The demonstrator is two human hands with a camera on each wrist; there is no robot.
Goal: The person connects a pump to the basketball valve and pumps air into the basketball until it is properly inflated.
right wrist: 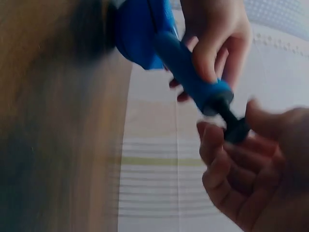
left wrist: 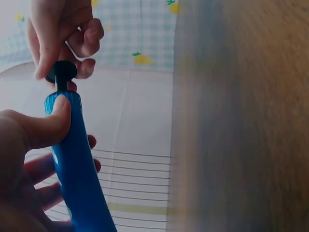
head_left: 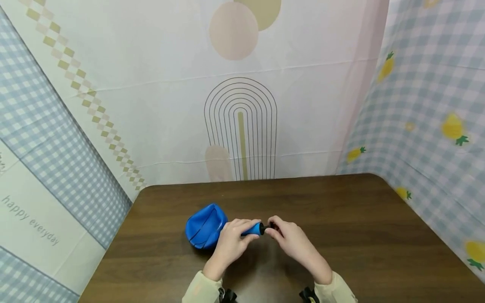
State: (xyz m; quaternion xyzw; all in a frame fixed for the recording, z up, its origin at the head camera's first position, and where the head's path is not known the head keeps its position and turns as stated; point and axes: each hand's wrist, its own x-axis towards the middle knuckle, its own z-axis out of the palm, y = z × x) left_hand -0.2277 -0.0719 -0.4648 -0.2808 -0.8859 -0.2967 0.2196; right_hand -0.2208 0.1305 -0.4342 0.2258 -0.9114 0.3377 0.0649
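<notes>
A partly deflated blue ball (head_left: 204,227) with dark seams and a sunken top lies on the table, left of both hands. My left hand (head_left: 230,243) grips the blue barrel of a hand pump (left wrist: 79,169), its thumb along the side near the barrel's end. At the pump's right end a short black rod leads to a black handle (right wrist: 236,130), which the fingers and thumb of my right hand (head_left: 293,242) hold. The barrel's far end points toward the ball in the right wrist view; whether it joins the ball is hidden.
Both hands are over a dark brown wooden table (head_left: 341,210) with rounded far corners. Behind it hangs a pale printed cloth (head_left: 163,126), and a blue checked cloth (head_left: 424,147) with yellow fruit hangs at the right.
</notes>
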